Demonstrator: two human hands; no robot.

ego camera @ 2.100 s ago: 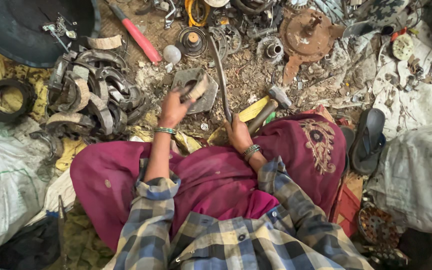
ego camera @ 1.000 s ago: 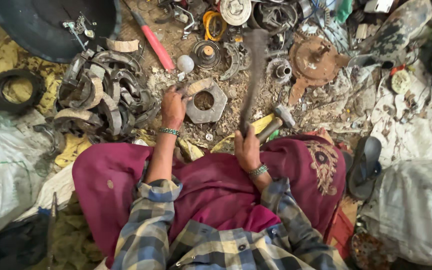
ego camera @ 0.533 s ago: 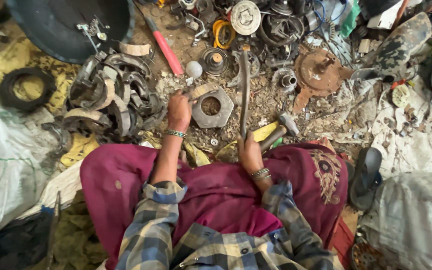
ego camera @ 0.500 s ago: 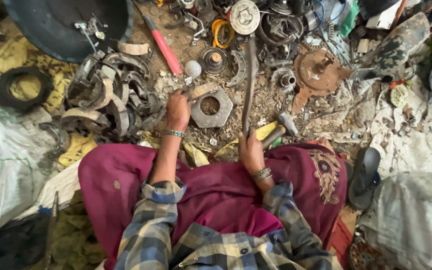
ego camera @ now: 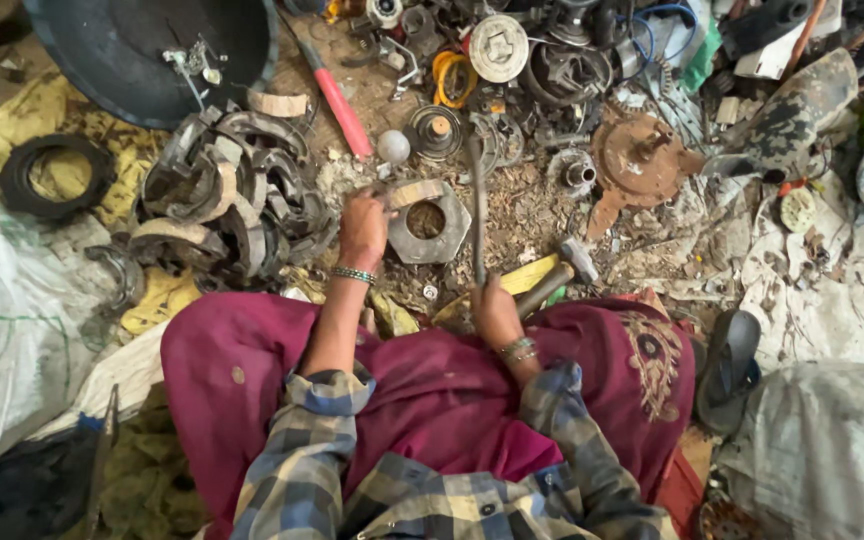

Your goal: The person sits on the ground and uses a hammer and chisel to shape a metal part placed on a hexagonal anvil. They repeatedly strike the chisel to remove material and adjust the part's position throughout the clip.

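My left hand (ego camera: 364,226) grips the left edge of a curved brake shoe lying on a large grey hexagonal metal plate (ego camera: 430,221) on the dirt. My right hand (ego camera: 493,309) is closed around the lower end of a long dark metal rod (ego camera: 477,205), which stands nearly upright with its tip far from me, above the scrap. A hammer with a yellow-brown handle (ego camera: 550,280) lies on the ground just right of that hand. Both wrists wear bangles, and my maroon skirt covers my lap.
A heap of curved brake shoes (ego camera: 227,200) lies left of the plate. A red-handled tool (ego camera: 337,100), a small grey ball (ego camera: 393,146), a rusty hub (ego camera: 638,160) and several metal parts lie beyond. White sacks (ego camera: 12,310) flank me; a sandal (ego camera: 730,365) lies at right.
My right hand has raised the rod from a slant to nearly upright. My left hand stays at the hexagonal plate. The view has shifted slightly.
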